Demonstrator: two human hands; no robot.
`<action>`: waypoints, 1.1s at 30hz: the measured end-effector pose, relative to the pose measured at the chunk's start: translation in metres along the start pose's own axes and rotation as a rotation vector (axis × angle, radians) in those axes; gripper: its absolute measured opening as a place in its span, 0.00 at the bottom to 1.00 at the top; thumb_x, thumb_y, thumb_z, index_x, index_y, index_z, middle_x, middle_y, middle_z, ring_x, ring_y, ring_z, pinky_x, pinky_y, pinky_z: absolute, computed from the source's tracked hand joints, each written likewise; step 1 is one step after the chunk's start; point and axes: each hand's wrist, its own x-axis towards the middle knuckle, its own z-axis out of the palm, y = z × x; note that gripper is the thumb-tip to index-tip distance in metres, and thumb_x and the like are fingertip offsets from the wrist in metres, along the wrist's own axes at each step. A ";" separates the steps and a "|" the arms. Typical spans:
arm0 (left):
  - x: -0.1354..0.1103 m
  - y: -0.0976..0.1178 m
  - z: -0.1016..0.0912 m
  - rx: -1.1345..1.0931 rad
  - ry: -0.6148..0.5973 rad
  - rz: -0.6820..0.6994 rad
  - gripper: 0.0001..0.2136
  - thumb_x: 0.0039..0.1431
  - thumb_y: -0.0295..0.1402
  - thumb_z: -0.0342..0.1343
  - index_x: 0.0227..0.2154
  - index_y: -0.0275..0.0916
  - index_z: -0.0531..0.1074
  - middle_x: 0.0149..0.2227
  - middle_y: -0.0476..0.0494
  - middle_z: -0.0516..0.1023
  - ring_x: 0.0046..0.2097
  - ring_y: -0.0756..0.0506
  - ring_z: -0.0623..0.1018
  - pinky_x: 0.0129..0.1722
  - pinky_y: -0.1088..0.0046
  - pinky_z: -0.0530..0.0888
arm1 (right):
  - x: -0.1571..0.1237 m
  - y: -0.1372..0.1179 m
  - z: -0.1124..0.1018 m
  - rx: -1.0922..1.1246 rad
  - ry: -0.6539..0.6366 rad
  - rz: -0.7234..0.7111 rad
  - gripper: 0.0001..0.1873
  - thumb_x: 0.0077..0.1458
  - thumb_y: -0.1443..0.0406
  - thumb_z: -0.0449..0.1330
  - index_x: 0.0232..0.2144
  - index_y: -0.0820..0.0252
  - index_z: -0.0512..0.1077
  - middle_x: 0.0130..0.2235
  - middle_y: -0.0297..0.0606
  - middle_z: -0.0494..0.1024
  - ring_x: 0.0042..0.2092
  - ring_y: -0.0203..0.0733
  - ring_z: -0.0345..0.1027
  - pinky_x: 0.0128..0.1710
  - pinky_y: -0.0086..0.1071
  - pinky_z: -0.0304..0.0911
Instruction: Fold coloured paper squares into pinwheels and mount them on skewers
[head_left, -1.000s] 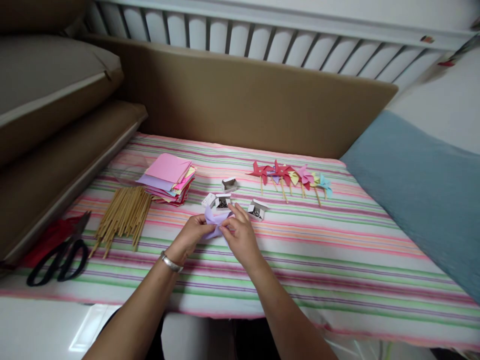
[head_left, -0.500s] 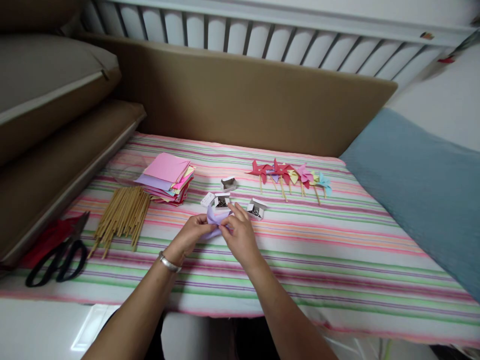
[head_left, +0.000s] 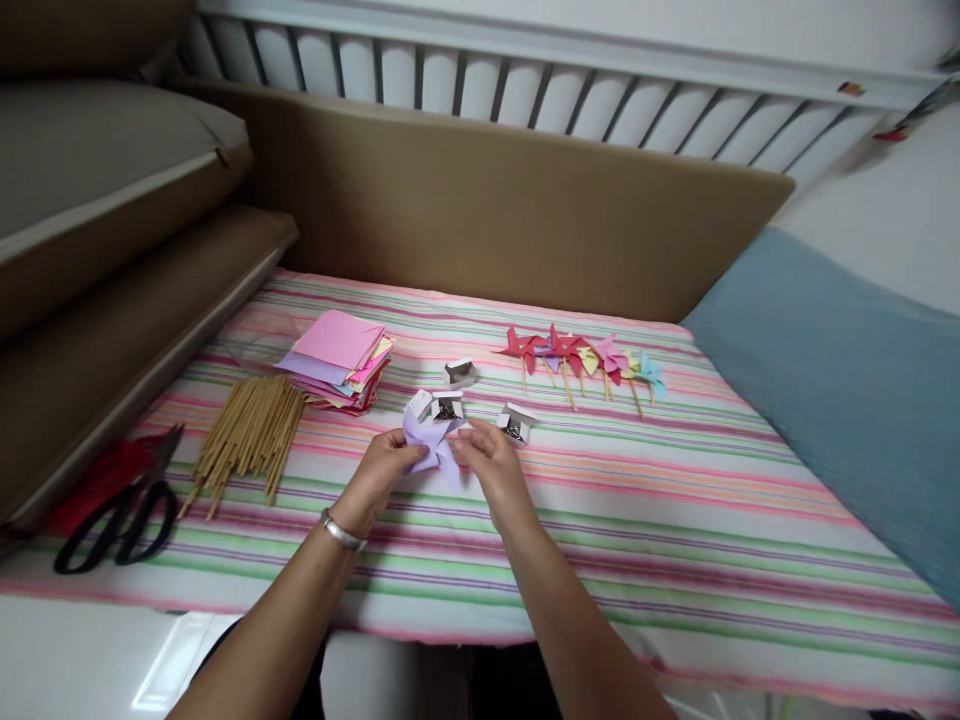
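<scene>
A light purple paper pinwheel (head_left: 429, 442), its blades folded toward the centre, is held above the striped cloth with no stick visible on it. My left hand (head_left: 381, 470) pinches its left side, thumb lying near the middle. On the right, my right hand (head_left: 491, 465) has thumb and fingers closed at the tip of a blade; the exact contact is partly hidden. Just beyond the pinwheel are a small white box (head_left: 448, 406) of dark metal pieces and a white lid (head_left: 420, 404). Another open box (head_left: 516, 424) with metal pieces stands beyond my right hand.
A third small box (head_left: 460, 373) lies farther back. To the left are stacked coloured paper squares (head_left: 337, 342), a bundle of thin wooden sticks (head_left: 244, 435) and black-handled scissors (head_left: 124, 520). Several finished pinwheels (head_left: 559, 348) lie at the back right, before a brown padded board (head_left: 480, 215).
The pinwheel's blades now show spread out. My right hand has drawn back from its centre to the right edge, while my left hand keeps its hold. The view has shifted slightly.
</scene>
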 end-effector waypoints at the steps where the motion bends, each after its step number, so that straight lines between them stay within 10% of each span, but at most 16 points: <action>1: 0.000 -0.001 0.000 0.004 0.005 -0.001 0.09 0.36 0.29 0.63 0.25 0.33 0.77 0.24 0.46 0.78 0.25 0.49 0.73 0.30 0.74 0.67 | 0.001 0.000 0.000 0.079 -0.059 0.098 0.23 0.41 0.59 0.64 0.41 0.61 0.68 0.41 0.45 0.77 0.41 0.47 0.72 0.39 0.39 0.64; 8: 0.000 -0.005 0.002 -0.003 0.030 0.012 0.09 0.35 0.30 0.64 0.25 0.33 0.77 0.23 0.47 0.77 0.25 0.49 0.72 0.29 0.74 0.67 | 0.002 0.003 0.001 0.283 -0.070 0.372 0.30 0.33 0.60 0.68 0.43 0.58 0.68 0.35 0.38 0.78 0.34 0.42 0.72 0.32 0.32 0.61; 16: -0.003 -0.006 0.005 -0.023 0.020 -0.008 0.09 0.36 0.30 0.64 0.26 0.33 0.78 0.25 0.45 0.79 0.26 0.49 0.74 0.30 0.74 0.67 | -0.001 0.000 0.009 0.239 -0.176 0.254 0.11 0.35 0.62 0.66 0.25 0.61 0.73 0.25 0.31 0.75 0.25 0.34 0.62 0.26 0.27 0.53; 33: -0.003 -0.006 0.003 -0.058 -0.069 -0.070 0.10 0.35 0.30 0.65 0.26 0.34 0.78 0.26 0.45 0.80 0.27 0.48 0.75 0.31 0.74 0.68 | 0.000 0.002 0.008 0.190 -0.171 0.239 0.12 0.35 0.61 0.65 0.18 0.62 0.67 0.17 0.26 0.64 0.21 0.29 0.51 0.23 0.26 0.46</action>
